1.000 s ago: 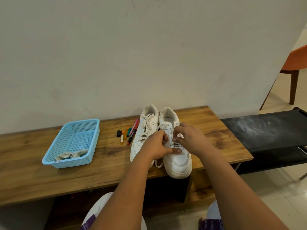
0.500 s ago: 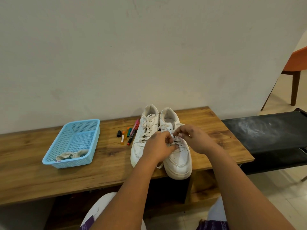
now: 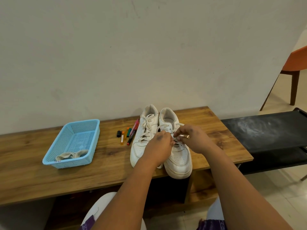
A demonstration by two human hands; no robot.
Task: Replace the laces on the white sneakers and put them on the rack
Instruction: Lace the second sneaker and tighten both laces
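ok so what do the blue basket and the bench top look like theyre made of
The light blue perforated basket looks like moulded plastic: uniform colour, a regular grid of small holes, smooth rim. The brown bench top shows wood grain and knots with a low sheen; it could be solid wood or a printed laminate.

Plain wall (image 3: 149, 55), wooden bench (image 3: 41, 176)

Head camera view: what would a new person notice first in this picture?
First, the pair of white leather sneakers at the middle of the wooden bench, where the left hand and right hand pinch the cream lace of the right-side shoe. Next, the light blue plastic basket further left, holding cream laces, and coloured marker pens beside the shoes.
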